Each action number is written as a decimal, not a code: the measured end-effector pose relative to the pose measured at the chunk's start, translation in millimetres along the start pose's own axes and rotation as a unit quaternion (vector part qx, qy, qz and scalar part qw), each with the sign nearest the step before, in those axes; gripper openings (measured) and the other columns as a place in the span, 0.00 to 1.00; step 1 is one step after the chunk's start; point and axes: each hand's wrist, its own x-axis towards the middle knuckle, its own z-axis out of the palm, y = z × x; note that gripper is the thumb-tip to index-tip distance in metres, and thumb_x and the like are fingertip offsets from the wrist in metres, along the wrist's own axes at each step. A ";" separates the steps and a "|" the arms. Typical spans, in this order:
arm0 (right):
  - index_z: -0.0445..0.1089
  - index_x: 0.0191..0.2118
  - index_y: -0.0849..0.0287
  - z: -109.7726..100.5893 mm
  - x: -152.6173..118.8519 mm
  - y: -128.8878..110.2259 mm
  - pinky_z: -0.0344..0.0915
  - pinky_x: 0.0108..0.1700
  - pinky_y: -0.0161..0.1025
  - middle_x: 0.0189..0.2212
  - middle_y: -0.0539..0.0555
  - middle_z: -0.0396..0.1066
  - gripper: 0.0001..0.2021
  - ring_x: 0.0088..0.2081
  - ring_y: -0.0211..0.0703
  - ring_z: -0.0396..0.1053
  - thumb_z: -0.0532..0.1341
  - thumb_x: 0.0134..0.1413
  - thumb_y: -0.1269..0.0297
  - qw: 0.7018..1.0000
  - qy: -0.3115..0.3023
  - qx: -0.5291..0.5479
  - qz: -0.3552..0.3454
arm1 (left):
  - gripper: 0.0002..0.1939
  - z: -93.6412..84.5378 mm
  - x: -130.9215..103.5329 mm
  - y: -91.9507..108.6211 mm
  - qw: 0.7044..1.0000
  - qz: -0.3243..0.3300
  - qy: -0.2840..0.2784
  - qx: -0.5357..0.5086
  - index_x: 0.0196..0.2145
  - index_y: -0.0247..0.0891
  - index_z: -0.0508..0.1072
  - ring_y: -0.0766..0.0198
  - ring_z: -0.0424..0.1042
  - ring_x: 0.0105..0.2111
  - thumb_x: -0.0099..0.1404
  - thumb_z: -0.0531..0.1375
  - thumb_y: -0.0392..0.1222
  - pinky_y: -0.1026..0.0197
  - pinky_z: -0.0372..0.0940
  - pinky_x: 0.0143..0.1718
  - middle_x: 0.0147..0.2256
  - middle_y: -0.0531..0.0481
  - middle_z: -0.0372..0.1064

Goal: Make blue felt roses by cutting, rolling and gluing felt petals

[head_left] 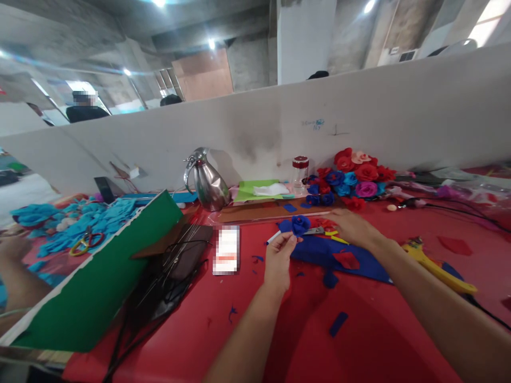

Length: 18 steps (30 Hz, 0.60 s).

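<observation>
Blue flower (300, 225) pinched in your closed left grip (293, 238) above the red counter (247, 330), you reach your right hand (353, 226) beside a yellow-handled tool (330, 233), metal end toward the bloom; that hand's grip can't be told.

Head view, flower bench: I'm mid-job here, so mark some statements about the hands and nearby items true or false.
1. The left hand holds a blue flower. True.
2. The right hand grips the large yellow tool. False: the yellow tool lies on the red table surface, to the right of that hand.
3. The metal jug is left of the glass jar. True.
4. The flowers piled by the wall are all blue. False: red, pink and magenta ones are there too.
5. The green sheet is left of the left hand. True.
</observation>
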 end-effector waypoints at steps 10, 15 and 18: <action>0.76 0.45 0.57 25.0 -24.6 -12.4 0.67 0.53 0.50 0.43 0.59 0.78 0.21 0.48 0.53 0.73 0.53 0.49 0.76 0.979 0.158 0.053 0.115 | 0.14 -4.1 4.6 -6.3 1.000 0.016 0.013 -0.005 0.29 0.38 0.79 0.65 0.71 0.33 0.45 0.72 0.47 0.59 0.62 0.44 0.29 0.52 0.75; 0.75 0.42 0.57 21.2 -29.7 -30.2 0.70 0.47 0.48 0.43 0.59 0.78 0.16 0.44 0.52 0.75 0.52 0.55 0.68 0.964 0.184 0.139 0.131 | 0.09 -11.3 8.9 -11.6 0.998 0.056 -0.016 0.026 0.24 0.39 0.78 0.64 0.68 0.35 0.48 0.71 0.45 0.60 0.61 0.44 0.30 0.52 0.73; 0.74 0.40 0.56 6.3 -35.1 -58.2 0.70 0.47 0.47 0.41 0.58 0.78 0.13 0.44 0.50 0.75 0.53 0.56 0.64 0.945 0.209 0.226 0.108 | 0.09 -9.2 6.8 -9.1 0.999 0.041 -0.024 0.019 0.27 0.39 0.80 0.64 0.69 0.35 0.49 0.71 0.46 0.60 0.62 0.45 0.31 0.51 0.74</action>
